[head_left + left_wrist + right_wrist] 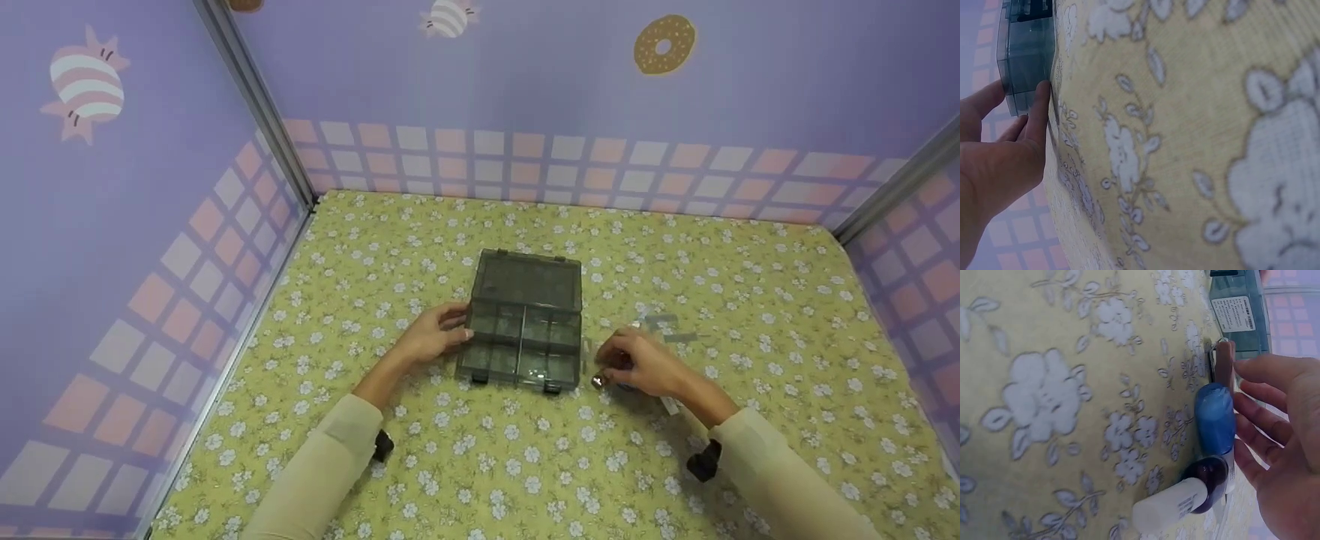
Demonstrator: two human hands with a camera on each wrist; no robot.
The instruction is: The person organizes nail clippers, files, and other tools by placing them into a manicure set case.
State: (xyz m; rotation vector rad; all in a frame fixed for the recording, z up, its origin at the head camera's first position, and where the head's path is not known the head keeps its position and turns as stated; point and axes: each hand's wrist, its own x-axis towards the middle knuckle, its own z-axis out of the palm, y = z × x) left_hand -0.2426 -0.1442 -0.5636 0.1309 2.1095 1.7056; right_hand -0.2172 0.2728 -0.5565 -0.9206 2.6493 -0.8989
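Divided box (523,322), cropped in wrist views, left hand (429,337) touching

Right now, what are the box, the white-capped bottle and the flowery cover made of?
The box looks like hard plastic: it's smoky, shiny and partly see-through. The white-capped bottle has a smooth white top, probably plastic; its dark, shiny body could be glass or plastic. The flowery cover seems to be matte woven cloth, because fine crossing threads show up close.

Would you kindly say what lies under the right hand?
A blue item and a white-capped bottle show beneath the right hand in its wrist view; from above, it hides whatever lies directly below.
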